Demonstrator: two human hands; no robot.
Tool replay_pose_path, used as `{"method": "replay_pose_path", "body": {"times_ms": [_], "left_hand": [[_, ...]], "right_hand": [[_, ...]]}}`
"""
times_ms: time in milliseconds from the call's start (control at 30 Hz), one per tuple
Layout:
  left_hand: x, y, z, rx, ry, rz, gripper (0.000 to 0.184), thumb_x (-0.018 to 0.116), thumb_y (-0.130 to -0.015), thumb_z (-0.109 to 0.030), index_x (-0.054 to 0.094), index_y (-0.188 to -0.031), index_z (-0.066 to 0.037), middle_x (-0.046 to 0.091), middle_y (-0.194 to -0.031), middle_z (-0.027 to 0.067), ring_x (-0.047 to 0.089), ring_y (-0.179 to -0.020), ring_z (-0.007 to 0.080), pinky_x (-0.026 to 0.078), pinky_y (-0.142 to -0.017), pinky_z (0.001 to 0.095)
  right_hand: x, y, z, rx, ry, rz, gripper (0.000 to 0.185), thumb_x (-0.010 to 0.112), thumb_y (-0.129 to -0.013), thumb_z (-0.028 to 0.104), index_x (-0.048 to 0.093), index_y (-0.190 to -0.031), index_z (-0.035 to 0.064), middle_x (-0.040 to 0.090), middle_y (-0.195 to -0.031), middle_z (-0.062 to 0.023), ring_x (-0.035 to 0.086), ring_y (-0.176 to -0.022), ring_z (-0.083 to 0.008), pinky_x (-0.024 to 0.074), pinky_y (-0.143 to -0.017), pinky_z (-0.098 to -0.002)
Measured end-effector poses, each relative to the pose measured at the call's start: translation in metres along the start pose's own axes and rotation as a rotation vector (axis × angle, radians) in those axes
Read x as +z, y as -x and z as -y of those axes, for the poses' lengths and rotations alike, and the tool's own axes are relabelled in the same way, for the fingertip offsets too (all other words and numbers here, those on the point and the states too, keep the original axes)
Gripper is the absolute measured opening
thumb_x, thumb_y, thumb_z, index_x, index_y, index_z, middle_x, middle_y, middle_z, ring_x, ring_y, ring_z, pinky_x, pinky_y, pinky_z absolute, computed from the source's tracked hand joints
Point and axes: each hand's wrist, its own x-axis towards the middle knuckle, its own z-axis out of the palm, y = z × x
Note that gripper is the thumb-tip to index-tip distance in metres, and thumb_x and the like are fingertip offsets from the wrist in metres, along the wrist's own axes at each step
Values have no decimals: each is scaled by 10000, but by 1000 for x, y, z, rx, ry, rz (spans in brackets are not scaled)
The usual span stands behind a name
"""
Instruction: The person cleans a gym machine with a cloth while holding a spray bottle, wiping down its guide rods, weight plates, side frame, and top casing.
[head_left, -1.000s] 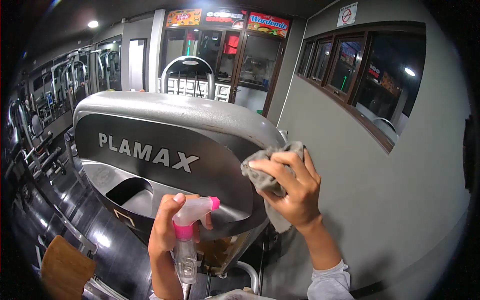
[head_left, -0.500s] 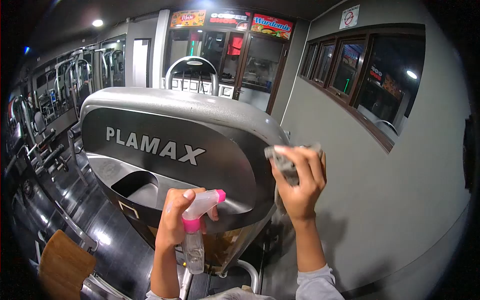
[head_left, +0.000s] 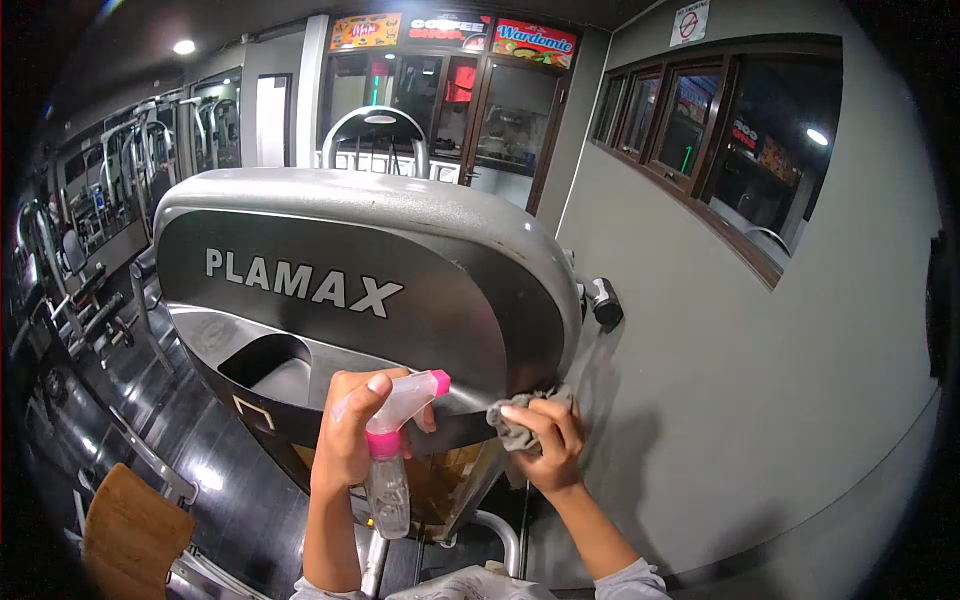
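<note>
My left hand [head_left: 352, 425] is wrapped round the neck of a clear spray bottle [head_left: 388, 495] with a pink nozzle and collar; a little clear liquid seems to sit inside. It hangs upright in front of the machine cover. A crumpled grey cloth [head_left: 517, 430] is bunched in my right hand [head_left: 548, 443], whose fingers press it at the lower right edge of the cover. That cover [head_left: 330, 245], black and silver with PLAMAX lettering, fills the middle of the view. The cloth hides the bit of surface beneath it.
A grey wall [head_left: 720, 400] with windows runs along the right. A wooden-backed seat [head_left: 135, 525] stands at the lower left, with more gym machines [head_left: 100, 210] behind. Metal tubes [head_left: 500, 535] of the frame rise near my feet. A dark round weight [head_left: 605, 303] shows beside the wall.
My right hand has moved down and to the left with the cloth, from the cover's upper right side to its lower right edge. My left hand keeps the spray bottle in nearly the same place.
</note>
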Motion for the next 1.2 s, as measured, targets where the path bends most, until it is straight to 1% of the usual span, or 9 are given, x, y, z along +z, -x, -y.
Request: {"method": "replay_pose_path", "body": {"times_ms": [167,367,500,600,733,833,1000,1100,1200], "left_hand": [[0,0,-2,0,-34,5,653,419,-911,-529,678,-808,61,657,-669,115,596,-459,160,443,-418,245],[-1,1,0,21,-35,-1,646,413,-907,-519,675,-762,53,654,-665,115,598,-456,166,445,-418,245],[-2,1,-2,27,-48,18,647,414,-905,-521,672,-753,53,655,-667,117,599,-455,169,451,-414,250],[-4,1,-2,33,-46,41,646,414,-903,-516,668,-747,58,659,-673,124,598,-455,172,454,-414,253],[-6,1,-4,22,-47,46,659,412,-893,-522,661,-737,68,663,-679,139,592,-453,177,451,-412,257],[-8,2,0,7,-60,24,675,409,-884,-538,658,-731,70,663,-677,141,590,-453,177,450,-419,258],[-10,3,0,24,-55,39,690,408,-874,-557,663,-735,68,663,-675,141,589,-454,175,452,-433,258],[-11,3,0,29,-53,39,695,408,-870,-565,667,-741,67,663,-673,142,596,-475,176,462,-453,262],[-11,1,2,48,-59,43,701,409,-869,-572,669,-741,66,662,-667,139,612,-519,177,466,-479,265]], "right_hand": [[-9,-1,-20,-46,196,-44,564,826,-651,160,642,-1175,255,579,-1046,12,596,-896,-214,454,-820,-438],[-6,-65,-6,154,106,-335,350,793,-731,65,677,-1059,105,624,-930,-66,588,-861,-273,459,-799,-395],[9,-40,14,228,30,-341,361,802,-723,69,682,-1062,99,619,-948,-72,588,-875,-267,465,-798,-393],[26,13,28,220,-68,-217,327,764,-789,243,685,-1096,165,600,-982,-46,583,-911,-244,448,-802,-395],[38,53,38,204,-55,-104,394,719,-790,311,658,-1176,261,559,-1048,4,560,-942,-185,405,-880,-426],[34,63,20,-21,207,-43,337,570,-907,462,658,-1175,278,547,-1075,-7,551,-961,-202,386,-898,-440],[24,58,-3,212,65,-166,403,533,-933,517,659,-1138,194,542,-1068,-74,542,-965,-269,392,-878,-443],[30,50,9,392,54,-255,396,576,-924,457,634,-1108,112,516,-1083,-93,510,-998,-273,387,-898,-431],[50,48,35,403,2,-335,388,653,-878,419,627,-1132,126,490,-1088,-88,493,-1002,-269,380,-907,-443]]}}
